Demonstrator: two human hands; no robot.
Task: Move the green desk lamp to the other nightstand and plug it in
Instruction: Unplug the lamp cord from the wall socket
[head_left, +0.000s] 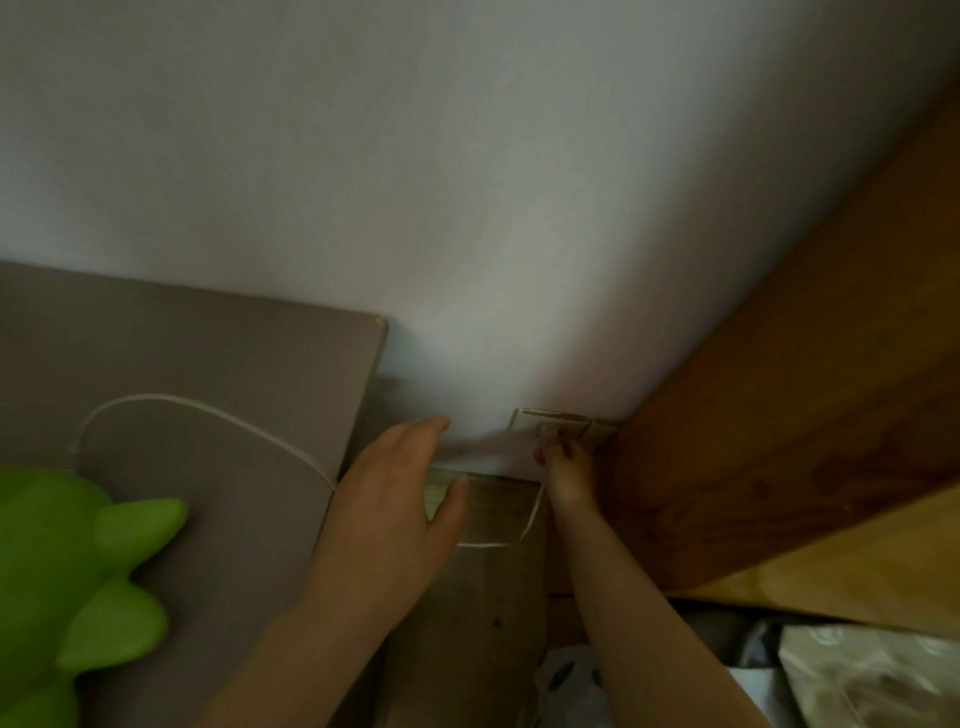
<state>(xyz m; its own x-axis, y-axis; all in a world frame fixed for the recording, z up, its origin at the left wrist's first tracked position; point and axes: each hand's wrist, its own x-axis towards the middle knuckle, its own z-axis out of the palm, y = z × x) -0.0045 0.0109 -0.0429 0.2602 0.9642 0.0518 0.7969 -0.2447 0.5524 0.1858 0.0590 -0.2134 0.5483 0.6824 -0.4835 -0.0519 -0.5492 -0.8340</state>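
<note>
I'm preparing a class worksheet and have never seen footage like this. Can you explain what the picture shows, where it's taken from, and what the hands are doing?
One camera, worn on a person's head, looks down at their bare hands. The green lamp stands on a grey nightstand. Its white cord loops across the top and down towards the wall outlet. The right hand is pinched at the outlet, apparently on the plug, though blur hides it. The left hand is open, holding nothing, beside the wall.

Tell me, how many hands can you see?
2. The left hand is open, resting at the edge of the grey nightstand, over the white cord. The right hand pinches something blurry, probably the plug, at the wall socket.
</note>
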